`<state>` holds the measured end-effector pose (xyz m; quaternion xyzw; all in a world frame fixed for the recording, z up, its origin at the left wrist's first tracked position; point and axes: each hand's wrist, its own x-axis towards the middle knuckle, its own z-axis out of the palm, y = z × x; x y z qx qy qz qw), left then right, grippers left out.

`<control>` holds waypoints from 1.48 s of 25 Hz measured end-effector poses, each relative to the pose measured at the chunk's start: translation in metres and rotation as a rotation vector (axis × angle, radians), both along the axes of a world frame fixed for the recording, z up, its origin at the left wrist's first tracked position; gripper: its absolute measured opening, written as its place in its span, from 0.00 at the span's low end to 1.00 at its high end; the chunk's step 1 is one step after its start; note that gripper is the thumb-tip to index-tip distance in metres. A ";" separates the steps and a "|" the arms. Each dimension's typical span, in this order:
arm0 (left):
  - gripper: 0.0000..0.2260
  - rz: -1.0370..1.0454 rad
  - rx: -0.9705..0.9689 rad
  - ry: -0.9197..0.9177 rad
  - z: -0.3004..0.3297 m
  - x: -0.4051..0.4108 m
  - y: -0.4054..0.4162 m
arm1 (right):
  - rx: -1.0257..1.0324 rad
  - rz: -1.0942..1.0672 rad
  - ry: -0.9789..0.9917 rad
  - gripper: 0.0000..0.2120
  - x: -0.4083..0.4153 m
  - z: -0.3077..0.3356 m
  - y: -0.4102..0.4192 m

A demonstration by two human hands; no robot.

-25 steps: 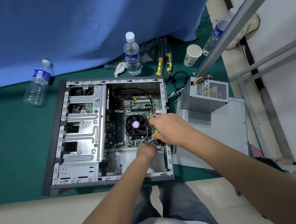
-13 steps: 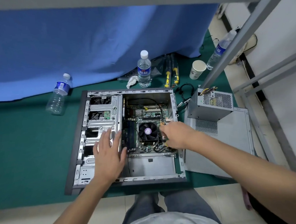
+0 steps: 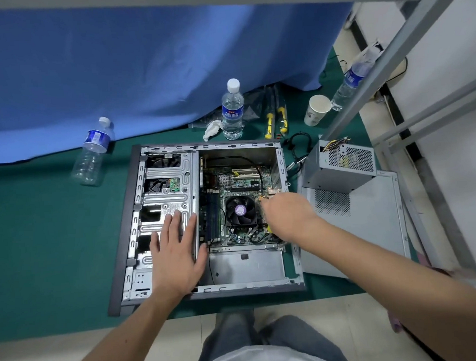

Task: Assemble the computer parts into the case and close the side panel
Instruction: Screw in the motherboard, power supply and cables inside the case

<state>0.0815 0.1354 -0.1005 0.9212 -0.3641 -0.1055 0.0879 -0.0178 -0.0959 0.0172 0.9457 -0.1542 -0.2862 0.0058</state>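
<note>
An empty bottle (image 3: 92,156) is seen lying on the green mat (image 3: 41,232) at the far left, well apart from the work. The case (image 3: 124,241) is laid on its side on the mat with its open side up, presumably so that parts can be lowered in from above. The left hand (image 3: 174,252) is rested flat on the drive cage (image 3: 170,178), fingers straight and spread, nothing gripped; the case is probably being steadied by it. Just right of the cage, the board (image 3: 239,180) is seated in the case floor, with the fan (image 3: 240,209) at its middle. Behind the case, 1 upright bottle (image 3: 231,109) and 2 yellow screwdrivers (image 3: 269,123) are kept within reach. The right hand (image 3: 288,213) is held over the board's right edge, wrist bent down and fingers curled; a yellow handle, seemingly a screwdriver (image 3: 269,228), shows below the palm and is likely gripped, so a board screw is judged to be in hand. Right of the case, the supply (image 3: 340,164) is stood on the side panel (image 3: 371,228), both outside the case and seemingly awaiting their turn. A paper cup (image 3: 317,110) and another bottle (image 3: 350,86) are placed behind them.
</note>
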 end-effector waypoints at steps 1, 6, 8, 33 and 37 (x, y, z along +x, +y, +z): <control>0.31 0.000 0.001 0.000 0.000 0.000 0.000 | -0.072 0.014 0.018 0.14 -0.001 -0.001 0.002; 0.31 -0.002 0.012 -0.021 0.000 0.000 0.000 | 0.148 -0.008 0.104 0.15 0.000 -0.002 -0.011; 0.31 -0.003 0.001 -0.031 -0.002 0.001 0.001 | 0.189 0.114 0.017 0.16 -0.003 -0.001 -0.011; 0.32 0.001 -0.015 -0.058 -0.004 0.001 0.000 | -0.037 0.186 -0.068 0.08 -0.017 -0.010 -0.001; 0.32 0.000 -0.011 -0.051 -0.003 0.001 0.000 | -0.058 0.096 -0.049 0.15 -0.023 -0.014 0.000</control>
